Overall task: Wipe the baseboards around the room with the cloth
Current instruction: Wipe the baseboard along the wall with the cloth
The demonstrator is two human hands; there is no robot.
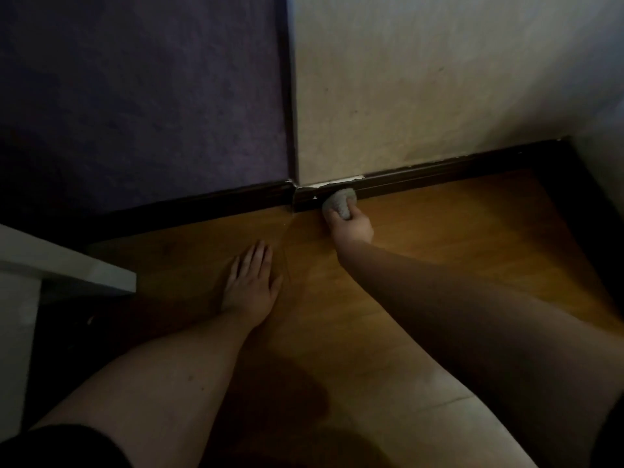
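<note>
One view is given, from the head, and two bare hands are seen in it. The cloth [340, 202], a small grey bunch, is judged soft, light and easily squashed, so it is best gripped as a wad around its middle, as is done here. It is held by the right hand [351, 228], whose fingers [332, 217] are curled tight around its near end; the far end, just beyond the fingertips, is pressed against the dark baseboard [422, 179]. Just left of those fingers a chipped, pale patch is seen at the corner where the purple wall [141, 96] meets the pale wall [422, 89]. The left hand [251, 285] is laid flat on the wooden floor [456, 238], fingers spread slightly, nothing held, well apart from the cloth.
</note>
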